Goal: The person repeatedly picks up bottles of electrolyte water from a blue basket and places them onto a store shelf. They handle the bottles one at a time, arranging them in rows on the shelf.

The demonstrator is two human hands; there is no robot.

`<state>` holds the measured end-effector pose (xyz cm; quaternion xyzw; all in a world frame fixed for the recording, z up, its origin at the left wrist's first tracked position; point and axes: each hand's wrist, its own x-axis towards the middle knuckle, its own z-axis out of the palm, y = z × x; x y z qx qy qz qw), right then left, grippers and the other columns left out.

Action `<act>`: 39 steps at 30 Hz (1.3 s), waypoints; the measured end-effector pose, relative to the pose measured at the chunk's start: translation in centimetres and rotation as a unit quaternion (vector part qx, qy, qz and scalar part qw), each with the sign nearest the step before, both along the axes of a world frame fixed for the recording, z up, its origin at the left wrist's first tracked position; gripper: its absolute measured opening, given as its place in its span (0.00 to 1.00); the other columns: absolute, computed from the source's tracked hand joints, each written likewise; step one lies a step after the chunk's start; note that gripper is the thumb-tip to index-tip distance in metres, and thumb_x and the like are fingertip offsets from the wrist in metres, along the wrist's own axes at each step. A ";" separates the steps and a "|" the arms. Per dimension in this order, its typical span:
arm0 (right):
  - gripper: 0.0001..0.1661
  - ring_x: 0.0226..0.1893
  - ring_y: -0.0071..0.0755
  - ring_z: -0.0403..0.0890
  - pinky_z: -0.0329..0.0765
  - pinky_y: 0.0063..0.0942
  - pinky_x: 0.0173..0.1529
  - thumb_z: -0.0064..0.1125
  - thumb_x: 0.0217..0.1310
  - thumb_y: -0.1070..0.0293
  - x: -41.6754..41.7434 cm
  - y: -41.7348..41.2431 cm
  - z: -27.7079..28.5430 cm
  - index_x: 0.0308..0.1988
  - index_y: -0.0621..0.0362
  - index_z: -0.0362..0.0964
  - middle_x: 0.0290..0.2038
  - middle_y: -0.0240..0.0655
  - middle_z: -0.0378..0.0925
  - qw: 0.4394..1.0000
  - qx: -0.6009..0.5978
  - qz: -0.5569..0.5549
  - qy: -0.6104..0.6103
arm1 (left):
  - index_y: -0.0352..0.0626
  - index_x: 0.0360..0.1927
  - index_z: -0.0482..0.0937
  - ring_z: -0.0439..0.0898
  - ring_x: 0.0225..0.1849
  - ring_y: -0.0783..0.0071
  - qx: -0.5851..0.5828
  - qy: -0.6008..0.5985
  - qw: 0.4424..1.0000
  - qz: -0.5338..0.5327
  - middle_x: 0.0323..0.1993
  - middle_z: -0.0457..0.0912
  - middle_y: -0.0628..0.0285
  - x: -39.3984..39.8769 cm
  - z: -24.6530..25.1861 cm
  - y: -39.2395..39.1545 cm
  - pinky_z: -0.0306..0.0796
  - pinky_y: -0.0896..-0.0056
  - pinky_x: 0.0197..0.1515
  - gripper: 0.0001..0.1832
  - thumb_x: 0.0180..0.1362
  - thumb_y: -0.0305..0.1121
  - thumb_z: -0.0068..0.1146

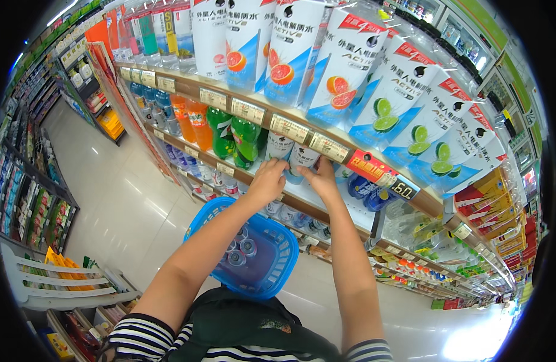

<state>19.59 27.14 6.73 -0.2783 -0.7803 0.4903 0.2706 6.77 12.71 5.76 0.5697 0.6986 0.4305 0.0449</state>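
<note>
On the shelf below the price-tag rail stand two white drink bottles with pale blue lower parts. My right hand (pixel 322 177) is around the right-hand white bottle (pixel 304 157), thumb in front and fingers along its far side. My left hand (pixel 267 180) reaches to the left-hand white bottle (pixel 279 145), its fingertips close to the gap between the two; whether it grips one is hard to tell. Beneath my forearms a blue plastic basket (pixel 287 253) holds several clear bottles (pixel 237 258) with round caps.
Green soda bottles (pixel 245 140) and orange drink bottles (pixel 198 124) stand left of my hands. Dark blue bottles (pixel 371 194) are to the right. Above, large white drink packs (pixel 291 59) line the top shelf. A red price sign (pixel 373 169) hangs from the rail (pixel 269 118).
</note>
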 end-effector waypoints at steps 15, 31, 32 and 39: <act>0.18 0.46 0.53 0.79 0.77 0.44 0.50 0.61 0.58 0.66 0.1 -21.1 -11.8 0.50 0.54 0.74 0.46 0.42 0.77 0.978 0.111 0.135 -0.117 | 0.39 0.51 0.77 0.82 0.46 0.50 -0.364 -0.038 0.924 0.114 0.45 0.81 0.48 -8.4 -14.4 -20.0 0.76 0.56 0.46 0.24 0.51 0.36 0.68; 0.38 0.57 0.60 0.75 0.74 0.48 0.58 0.63 0.54 0.66 -7.0 -28.9 -21.7 0.63 0.63 0.62 0.58 0.55 0.72 0.920 -0.017 0.203 -0.335 | 0.41 0.42 0.73 0.83 0.39 0.50 -0.370 0.016 0.929 0.026 0.35 0.82 0.50 -7.8 -19.6 -23.7 0.78 0.52 0.40 0.19 0.49 0.35 0.65; 0.38 0.56 0.61 0.75 0.73 0.48 0.58 0.64 0.53 0.65 -7.0 -29.0 -21.8 0.63 0.63 0.62 0.57 0.56 0.73 0.925 -0.026 0.196 -0.326 | 0.42 0.41 0.73 0.83 0.39 0.50 -0.363 0.019 0.931 0.024 0.34 0.82 0.51 -7.7 -18.4 -23.6 0.77 0.52 0.39 0.18 0.48 0.35 0.65; 0.48 0.59 0.60 0.74 0.75 0.47 0.58 0.70 0.51 0.60 -7.0 -29.0 -18.7 0.68 0.57 0.55 0.61 0.55 0.69 0.953 -0.034 0.151 -0.261 | 0.41 0.40 0.75 0.83 0.37 0.51 -0.320 0.028 0.947 -0.001 0.35 0.84 0.51 -8.1 -9.4 -23.2 0.78 0.54 0.39 0.19 0.45 0.37 0.64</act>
